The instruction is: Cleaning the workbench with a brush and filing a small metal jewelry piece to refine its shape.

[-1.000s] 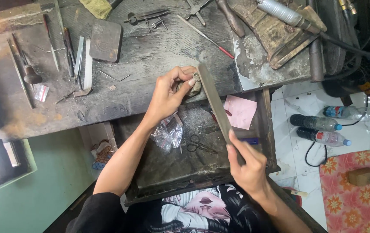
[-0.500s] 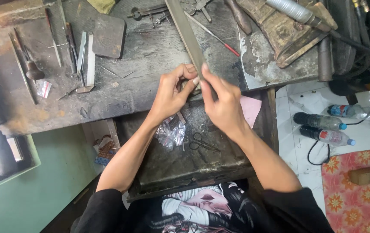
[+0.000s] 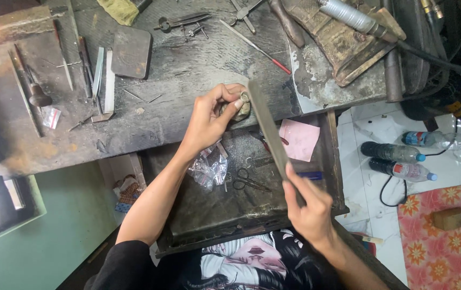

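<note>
Grimy dark surface (image 3: 187, 70), tools scattered all over, open drawer (image 3: 241, 204) below with scissors (image 3: 249, 180) and plastic bags (image 3: 209, 169) inside. Left hand (image 3: 209, 118) pinches small ring (image 3: 245, 97) with fingers closed, braced at surface edge. Right hand (image 3: 308, 207) grips lower end of long flat file (image 3: 268, 129), fingers wrapped tight, upper tip touching ring. Water bottles (image 3: 397, 161) on floor at right.

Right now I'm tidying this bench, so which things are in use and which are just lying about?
In use:
left hand pinching a small ring
right hand holding a long flat file

Lying about:
scissors
pink paper
plastic bags
bottles on the floor
square metal plate
</note>
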